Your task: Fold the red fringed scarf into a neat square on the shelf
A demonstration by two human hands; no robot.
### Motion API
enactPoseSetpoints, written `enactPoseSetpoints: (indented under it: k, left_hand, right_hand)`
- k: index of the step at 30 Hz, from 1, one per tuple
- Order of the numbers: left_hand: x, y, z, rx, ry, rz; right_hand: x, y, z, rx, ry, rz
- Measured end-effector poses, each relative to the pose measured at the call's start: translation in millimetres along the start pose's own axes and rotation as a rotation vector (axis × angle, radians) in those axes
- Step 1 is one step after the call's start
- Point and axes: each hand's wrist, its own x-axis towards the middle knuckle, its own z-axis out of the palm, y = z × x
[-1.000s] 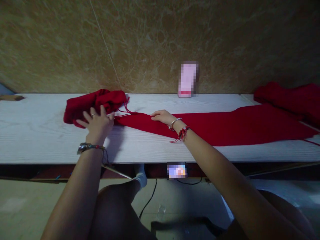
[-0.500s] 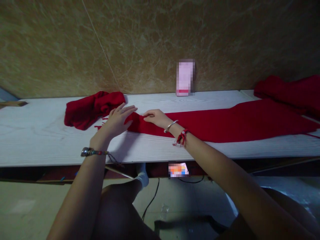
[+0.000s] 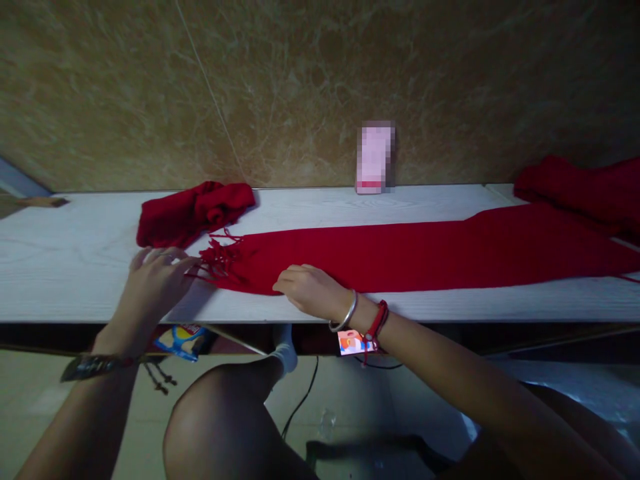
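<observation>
A long red scarf (image 3: 400, 257) lies lengthwise on the white board, with a fringe (image 3: 220, 260) at its left end. My left hand (image 3: 157, 280) is at that end, its thumb and fingers closed on the fringe strands. Beside the scarf's near edge, my right hand (image 3: 310, 290) has its fingers pressed together on the cloth; its fingertips are partly hidden. Just behind the fringe sits a bunched red cloth (image 3: 193, 213), which neither hand touches.
More red fabric (image 3: 585, 190) is heaped at the far right. A pink blurred object (image 3: 375, 157) leans on the marbled wall (image 3: 320, 87). Below the white board (image 3: 75, 267) are a lit phone screen (image 3: 354, 343), a blue and yellow packet (image 3: 183, 341) and a black cable (image 3: 303, 400).
My left hand has moved left and nearer to me, to the fringe. My right hand has shifted towards the near edge. The scarf's left end now lies flatter and wider.
</observation>
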Motion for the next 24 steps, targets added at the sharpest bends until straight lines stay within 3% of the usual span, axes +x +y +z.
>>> enactPoseSetpoints:
  k: [4,6,9,10,12,13,15,20,22,24]
  left_hand:
    - [-10.3,-24.4,4.1,0.020,-0.047,-0.272]
    - [-9.1,-27.3,5.7,-0.093,-0.012,-0.261]
    - [0.5,-8.5,5.2,-0.414,0.149,0.030]
    - [5.0,1.6,4.4,-0.500,0.147,0.162]
    - [13.8,19.1,2.7,-0.559,0.015,0.414]
    - [17.4,23.9,2.2,-0.532,-0.048,0.439]
    - [21.3,22.1,2.0,-0.402,-0.151,0.358]
    - [14.0,-14.2,-4.1,0.027,-0.347,-0.098]
    - [13.9,-16.7,-10.6,0.084,-0.338,-0.197]
    - [20.4,-6.2,-14.8,0.003,-0.250,-0.160]
  right_hand:
    - [-2.6,5.4,4.5,0.066,0.038,-0.016]
    - [-2.1,6.1,5.5,0.088,0.041,-0.014]
    - [0.0,4.8,5.4,0.097,0.032,-0.030]
    - [0.7,4.2,4.9,0.102,0.029,-0.032]
    - [1.6,3.3,3.3,0.121,0.023,-0.023]
    - [1.7,3.2,2.5,0.137,0.020,-0.014]
    - [1.4,3.8,1.3,0.182,0.014,-0.003]
    - [2.7,9.0,2.4,0.328,0.018,0.029]
    - [5.9,12.1,1.6,0.411,0.011,0.038]
    - [10.5,16.7,-2.2,0.504,-0.010,0.049]
